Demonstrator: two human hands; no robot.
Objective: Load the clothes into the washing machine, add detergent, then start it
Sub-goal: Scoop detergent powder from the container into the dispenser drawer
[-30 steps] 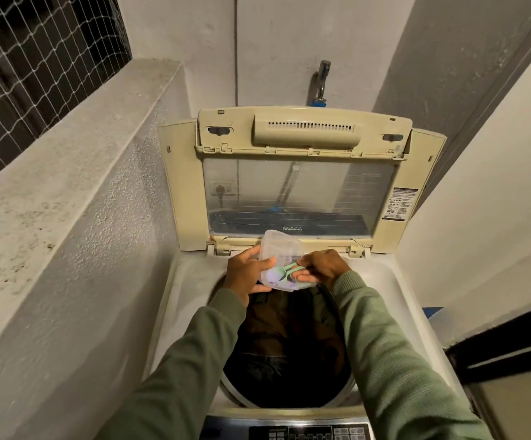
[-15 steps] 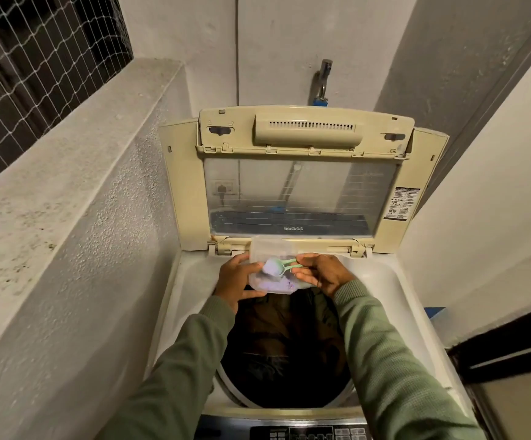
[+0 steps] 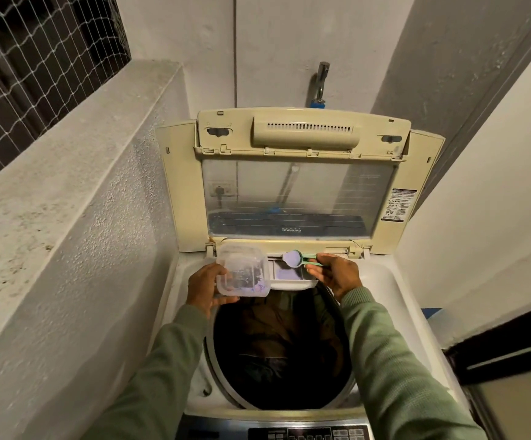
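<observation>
While two hands (image 3: 208, 289) (image 3: 337, 276) grip, one scoop (image 3: 295, 258), one tub (image 3: 245, 274)

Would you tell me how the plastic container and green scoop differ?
The clear container is large and nearly empty; the green scoop is small and full. The left hand grips the container; the right hand pinches the scoop above the detergent drawer. Both carry purple powder.

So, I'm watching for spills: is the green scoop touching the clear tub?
Apart. Head view: the right hand holds the scoop over the detergent drawer, and drawer rim shows between it and the tub in the left hand.
</observation>
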